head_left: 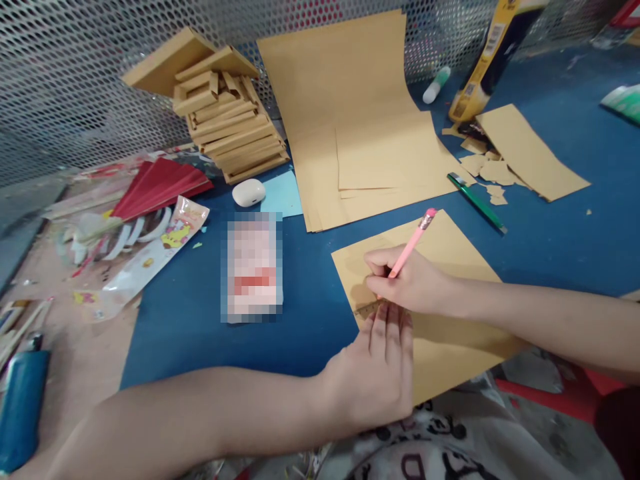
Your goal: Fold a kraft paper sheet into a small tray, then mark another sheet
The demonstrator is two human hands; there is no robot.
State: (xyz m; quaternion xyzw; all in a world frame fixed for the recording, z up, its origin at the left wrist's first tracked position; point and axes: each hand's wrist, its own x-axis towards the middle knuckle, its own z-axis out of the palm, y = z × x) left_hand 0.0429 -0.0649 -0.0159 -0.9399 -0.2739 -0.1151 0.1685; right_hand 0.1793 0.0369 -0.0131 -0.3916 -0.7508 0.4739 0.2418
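Observation:
My right hand (413,277) is closed round a pink pencil (411,247). Its eraser end points up and away to the right; the tip is hidden by my fingers. A sheet of brown kraft paper (450,353) lies under both hands. Across it runs a ruler (367,309), of which only the left end with its marks shows clearly. My left hand (375,373) lies with fingers stretched out and side by side, their tips pressing on the ruler just below my right hand.
Behind stand more large kraft sheets (350,87) and a stack of folded cardboard pieces (235,127). A green cutter knife (477,203) lies near paper scraps (495,170) on the right. A white earbud case (249,193), a blurred-out pink object (253,267) and red folded paper (160,187) are left.

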